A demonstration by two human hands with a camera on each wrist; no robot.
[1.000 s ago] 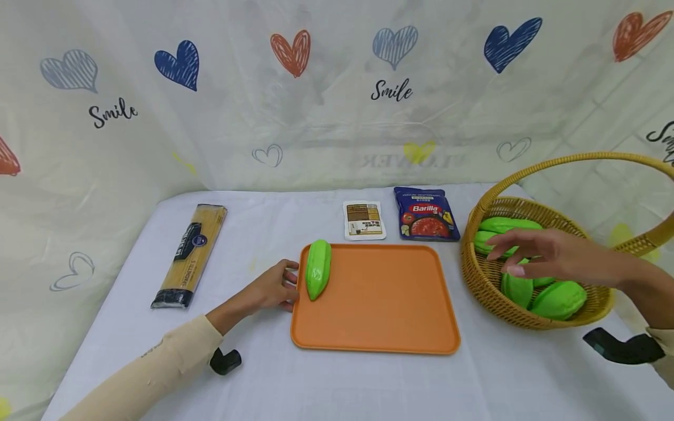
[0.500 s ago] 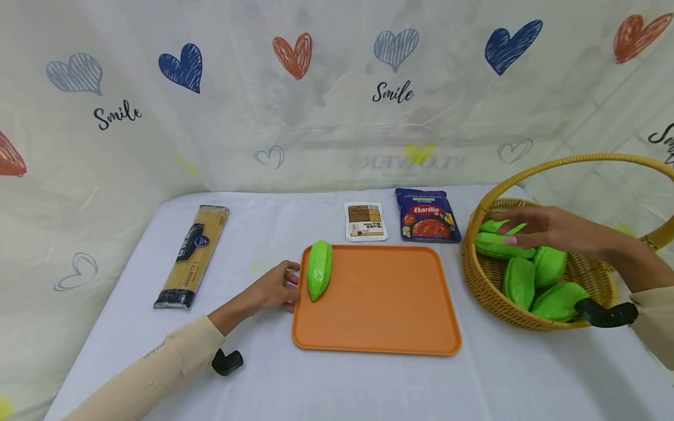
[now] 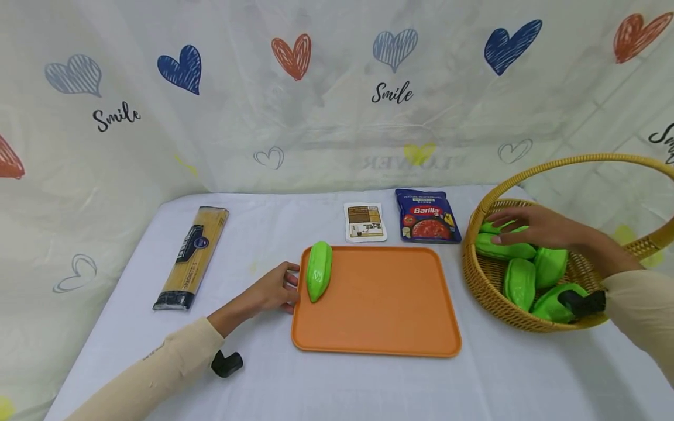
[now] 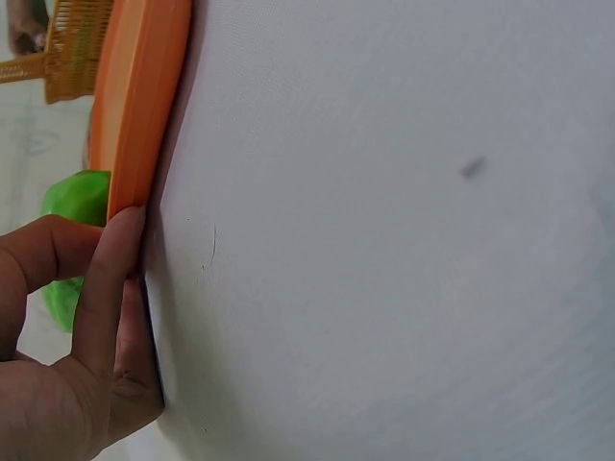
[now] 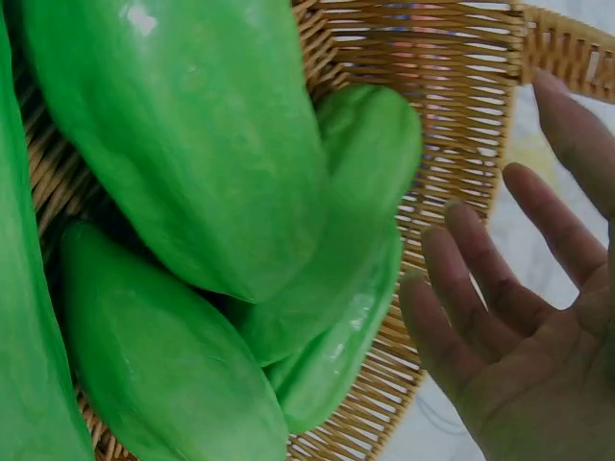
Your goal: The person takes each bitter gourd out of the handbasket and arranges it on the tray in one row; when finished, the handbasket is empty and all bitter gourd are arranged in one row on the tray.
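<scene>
My left hand (image 3: 274, 287) holds the left edge of an orange tray (image 3: 384, 298), with bent fingers and thumb at the rim. In the left wrist view the thumb (image 4: 110, 288) lies against the tray's outer wall. One glossy green ridged fruit, like a starfruit (image 3: 318, 272), lies lengthwise on the tray beside this hand. My right hand (image 3: 547, 227) hovers over the wicker basket (image 3: 476, 280), fingers loosely spread and nothing in them. Several more green ridged fruits (image 5: 192, 134) are heaped in the basket, apart from my right fingers (image 5: 490, 269) in the right wrist view.
The basket's tall arched handle (image 3: 574, 158) stands over the right hand's forearm. Behind the tray lie a white packet (image 3: 365, 222) and a blue Barilla pouch (image 3: 427, 216). A spaghetti pack (image 3: 192, 257) lies at the left on the white tablecloth (image 3: 368, 386).
My right hand has moved left and back over the basket, exposing more of the fruits near its front. The left hand, the tray and the fruit on it have stayed put.
</scene>
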